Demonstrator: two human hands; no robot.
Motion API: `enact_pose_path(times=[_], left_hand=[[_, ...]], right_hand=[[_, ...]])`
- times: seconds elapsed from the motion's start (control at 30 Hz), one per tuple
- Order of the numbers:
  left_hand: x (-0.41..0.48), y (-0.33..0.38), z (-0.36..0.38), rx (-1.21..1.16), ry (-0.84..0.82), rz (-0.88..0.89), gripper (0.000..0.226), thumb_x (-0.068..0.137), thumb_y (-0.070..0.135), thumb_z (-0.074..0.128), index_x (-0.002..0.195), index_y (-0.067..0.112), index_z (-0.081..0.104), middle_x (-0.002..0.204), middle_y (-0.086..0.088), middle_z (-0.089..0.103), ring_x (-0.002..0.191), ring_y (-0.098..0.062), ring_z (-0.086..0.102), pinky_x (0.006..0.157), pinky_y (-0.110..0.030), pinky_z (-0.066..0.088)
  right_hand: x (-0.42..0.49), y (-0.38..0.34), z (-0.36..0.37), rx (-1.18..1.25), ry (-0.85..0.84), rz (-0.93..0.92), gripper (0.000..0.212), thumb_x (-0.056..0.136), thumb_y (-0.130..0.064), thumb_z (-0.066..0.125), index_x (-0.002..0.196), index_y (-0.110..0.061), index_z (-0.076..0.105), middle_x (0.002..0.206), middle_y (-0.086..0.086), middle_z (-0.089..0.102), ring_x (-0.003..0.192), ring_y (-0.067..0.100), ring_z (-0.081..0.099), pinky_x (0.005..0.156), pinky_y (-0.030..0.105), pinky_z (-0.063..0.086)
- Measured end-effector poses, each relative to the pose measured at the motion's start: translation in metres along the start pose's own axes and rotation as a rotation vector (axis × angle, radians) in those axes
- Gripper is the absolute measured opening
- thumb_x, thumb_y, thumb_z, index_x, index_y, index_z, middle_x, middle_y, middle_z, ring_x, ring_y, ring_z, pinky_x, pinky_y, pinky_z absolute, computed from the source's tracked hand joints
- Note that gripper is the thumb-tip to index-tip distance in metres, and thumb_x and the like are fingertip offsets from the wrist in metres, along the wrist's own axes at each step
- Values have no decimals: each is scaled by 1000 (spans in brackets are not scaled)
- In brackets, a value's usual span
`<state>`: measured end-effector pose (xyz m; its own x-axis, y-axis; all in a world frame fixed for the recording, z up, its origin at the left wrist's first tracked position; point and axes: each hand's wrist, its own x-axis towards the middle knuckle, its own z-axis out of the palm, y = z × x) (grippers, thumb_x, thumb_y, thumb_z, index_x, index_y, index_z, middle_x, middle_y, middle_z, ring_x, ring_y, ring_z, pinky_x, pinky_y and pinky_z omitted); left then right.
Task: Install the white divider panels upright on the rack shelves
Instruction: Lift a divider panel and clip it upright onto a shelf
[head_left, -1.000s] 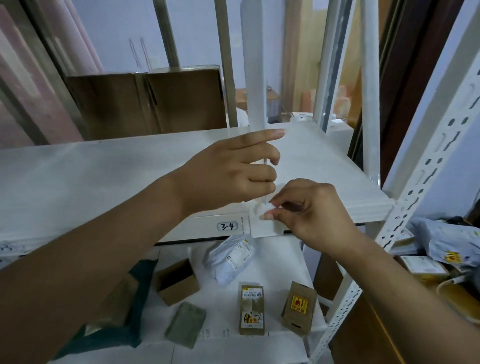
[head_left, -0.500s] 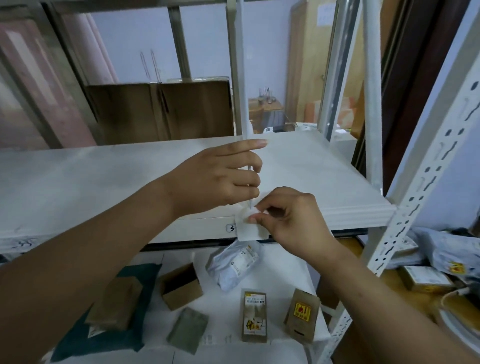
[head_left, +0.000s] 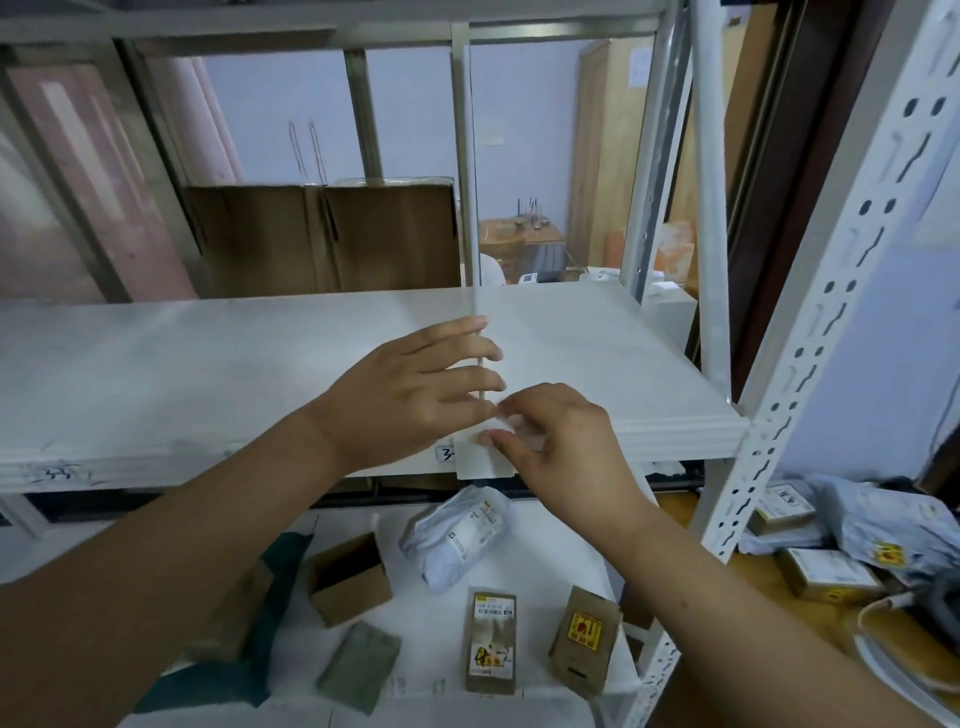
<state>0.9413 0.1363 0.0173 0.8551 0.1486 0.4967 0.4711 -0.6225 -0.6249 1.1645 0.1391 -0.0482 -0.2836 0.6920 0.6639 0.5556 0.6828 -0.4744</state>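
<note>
A thin white divider panel (head_left: 472, 182) stands upright, edge-on to me, on the white rack shelf (head_left: 208, 374). It reaches up to the shelf frame above. My left hand (head_left: 410, 400) lies against the panel's left side near its foot, fingers stretched along it. My right hand (head_left: 561, 447) pinches a small white clip piece (head_left: 480, 465) at the panel's foot, which hangs over the shelf's front edge and partly hides a handwritten label. How the clip grips the edge is hidden by my fingers.
A slotted white rack upright (head_left: 831, 312) rises at the right. Two brown cartons (head_left: 322, 239) stand behind the shelf. The lower shelf holds a white mail bag (head_left: 460, 535), an open carton (head_left: 348, 577) and small boxes (head_left: 491, 642). More parcels (head_left: 883, 530) pile at the right.
My view has lifted, showing more of the panel's height. My left fingers have straightened along the panel. My right hand stays at the clip on the shelf's front edge.
</note>
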Motion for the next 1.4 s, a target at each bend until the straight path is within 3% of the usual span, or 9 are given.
enact_pose_path(times=[0.17,0.3,0.47,0.63,0.83,1.0,1.13,1.23,1.4], left_hand=[[-17,32,-16,-7,-32,-186,21,108,13,64,121,11,80,130,-12,74,127,-35,65,114,-47,50],[-26,55,-38,33,-48,-305,31,112,18,53,118,9,82,128,-13,76,122,-36,69,112,-45,49],[-48,79,-71,118,-98,-480,25,104,12,62,121,8,81,129,-13,75,122,-36,67,110,-47,50],[-77,94,-118,206,-175,-653,27,105,12,60,125,8,78,131,-11,73,125,-33,65,112,-43,46],[-129,102,-178,320,-195,-789,24,100,12,66,118,9,80,122,-9,77,113,-33,70,100,-44,55],[-197,106,-235,434,-238,-897,30,104,21,55,121,11,78,125,-9,75,118,-30,68,109,-42,49],[-260,108,-281,513,-235,-1026,29,92,18,75,121,11,78,126,-8,74,122,-31,66,108,-46,49],[-304,109,-319,545,-267,-1083,33,91,22,74,122,11,77,127,-9,73,123,-32,65,106,-49,51],[-373,105,-373,618,-301,-1107,37,90,26,73,125,13,76,127,-7,72,124,-29,63,105,-47,49]], right_hand=[[-15,-16,-15,-114,105,-106,16,92,-34,75,103,-23,77,103,-9,76,98,18,65,74,36,58],[-20,-31,-14,-61,56,-151,20,93,-39,72,107,-24,77,107,-11,74,100,14,63,75,34,58],[-23,-55,6,55,7,-187,25,94,-36,72,115,-23,76,112,-7,73,102,14,63,76,37,61],[-18,-95,34,154,-65,-278,29,93,-30,74,120,-19,74,117,-1,73,103,19,66,77,41,62],[-12,-165,70,101,-109,-410,38,93,-27,74,129,-18,70,123,2,72,110,25,65,77,37,59],[-13,-238,112,76,-174,-479,48,94,-35,73,139,-20,64,134,2,69,120,23,61,92,38,56],[-13,-299,157,76,-216,-540,53,92,-36,75,140,-22,60,138,1,65,124,22,57,98,40,55],[-13,-350,191,77,-278,-540,57,94,-39,71,146,-24,55,146,0,59,132,23,52,107,43,52],[-18,-426,247,69,-299,-596,54,93,-38,71,142,-24,55,145,0,59,130,23,53,106,41,49]])
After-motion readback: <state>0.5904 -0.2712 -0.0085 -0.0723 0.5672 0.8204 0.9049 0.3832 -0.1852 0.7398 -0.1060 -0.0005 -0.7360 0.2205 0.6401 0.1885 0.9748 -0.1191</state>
